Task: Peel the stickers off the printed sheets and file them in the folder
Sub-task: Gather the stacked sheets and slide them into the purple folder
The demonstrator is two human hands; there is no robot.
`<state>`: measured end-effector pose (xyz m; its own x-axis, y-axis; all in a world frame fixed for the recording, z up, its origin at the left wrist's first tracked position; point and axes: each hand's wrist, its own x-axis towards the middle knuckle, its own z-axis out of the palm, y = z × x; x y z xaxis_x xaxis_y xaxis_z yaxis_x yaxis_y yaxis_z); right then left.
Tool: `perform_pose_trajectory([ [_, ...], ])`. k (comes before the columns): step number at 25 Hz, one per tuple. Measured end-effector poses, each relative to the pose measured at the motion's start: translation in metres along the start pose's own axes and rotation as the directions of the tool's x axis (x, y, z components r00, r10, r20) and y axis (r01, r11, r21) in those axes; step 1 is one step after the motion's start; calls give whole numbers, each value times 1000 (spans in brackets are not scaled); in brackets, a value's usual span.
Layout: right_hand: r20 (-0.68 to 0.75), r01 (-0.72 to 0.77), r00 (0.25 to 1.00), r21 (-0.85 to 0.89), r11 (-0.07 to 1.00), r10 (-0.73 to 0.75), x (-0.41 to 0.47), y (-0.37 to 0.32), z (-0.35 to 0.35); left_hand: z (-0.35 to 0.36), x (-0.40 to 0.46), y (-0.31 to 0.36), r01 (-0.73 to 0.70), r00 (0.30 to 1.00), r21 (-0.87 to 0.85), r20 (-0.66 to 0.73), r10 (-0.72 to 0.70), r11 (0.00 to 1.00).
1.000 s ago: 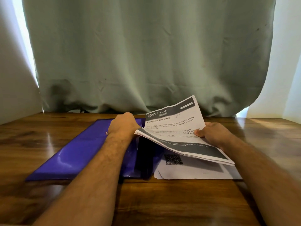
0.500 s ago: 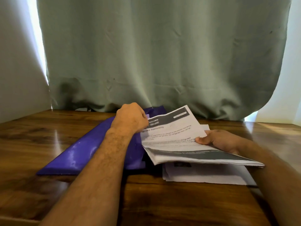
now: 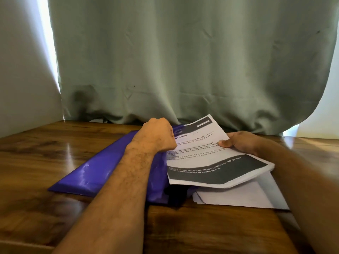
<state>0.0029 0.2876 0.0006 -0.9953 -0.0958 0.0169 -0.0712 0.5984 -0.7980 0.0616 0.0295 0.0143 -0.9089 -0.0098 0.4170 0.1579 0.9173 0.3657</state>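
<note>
A purple plastic folder (image 3: 102, 169) lies on the wooden table, left of centre. My right hand (image 3: 238, 142) pinches a small stack of printed sheets (image 3: 211, 162) by its right edge, thumb on top, and holds it raised over the folder's right part. The top sheet carries black bars and text. My left hand (image 3: 156, 136) is curled in a fist at the stack's upper left corner, against the folder; what its fingers hold is hidden. More white sheets (image 3: 242, 197) lie flat on the table under the raised stack. No sticker shows.
The wooden table (image 3: 201, 230) runs to a grey-green curtain (image 3: 183, 61) hanging right behind the folder. A pale wall (image 3: 22, 79) stands at the left, and bright light comes through the gaps at both sides of the curtain.
The raised stack has tilted flatter and its lower black bar now faces me. My left hand has moved slightly up and right along the stack's left corner. The camera has moved closer.
</note>
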Motion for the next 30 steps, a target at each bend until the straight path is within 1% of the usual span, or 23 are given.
perform_pose_trajectory([
  [3,-66,19,998,-15,1000,-20,7,10,6,-4,2,0,-43,997,11,-56,43,999],
  [6,-70,15,998,45,999,-11,5,16,6,-11,5,1,-87,990,27,-108,90,996],
  [9,-89,16,996,65,998,-10,2,13,-1,-12,7,2,-93,989,18,-116,95,995],
  [12,-80,-7,997,-48,999,4,-2,5,-1,-9,7,3,-68,993,-2,-94,67,998],
  [13,-26,-50,998,40,998,51,-4,2,-1,-9,6,4,-63,994,-4,-85,62,998],
  [14,72,-119,992,199,973,106,-7,0,1,-8,5,6,-65,996,-2,-67,64,998],
  [15,185,-192,973,333,923,135,-16,-4,3,-7,5,6,-70,997,5,-40,70,998],
  [16,280,-240,951,410,880,129,-23,-8,6,-6,4,7,-77,997,15,-9,77,997],
  [17,340,-251,936,456,854,93,-27,-10,9,-4,4,8,-81,997,27,18,81,996],
  [18,356,-240,932,470,850,66,-31,-13,12,-2,4,9,-84,996,37,31,83,996],
  [19,335,-212,941,481,851,45,-32,-16,17,-1,3,10,-87,996,38,22,86,996],
  [22,152,-109,988,499,860,37,-38,-33,38,-3,1,15,-86,993,5,-84,86,996],
  [24,78,-75,996,481,873,42,-37,-42,60,-4,0,17,-82,986,-5,-144,81,997],
  [26,95,-90,994,446,890,53,-39,-49,79,-3,1,18,-75,986,-3,-149,74,997],
  [28,153,-141,985,459,877,78,-44,-53,86,0,3,17,-67,990,3,-126,66,998],
  [29,153,-157,984,467,870,95,-45,-54,85,0,4,16,-58,991,3,-123,58,998],
  [30,116,-153,987,469,870,111,-45,-54,80,0,4,16,-45,990,-3,-130,45,999],
])
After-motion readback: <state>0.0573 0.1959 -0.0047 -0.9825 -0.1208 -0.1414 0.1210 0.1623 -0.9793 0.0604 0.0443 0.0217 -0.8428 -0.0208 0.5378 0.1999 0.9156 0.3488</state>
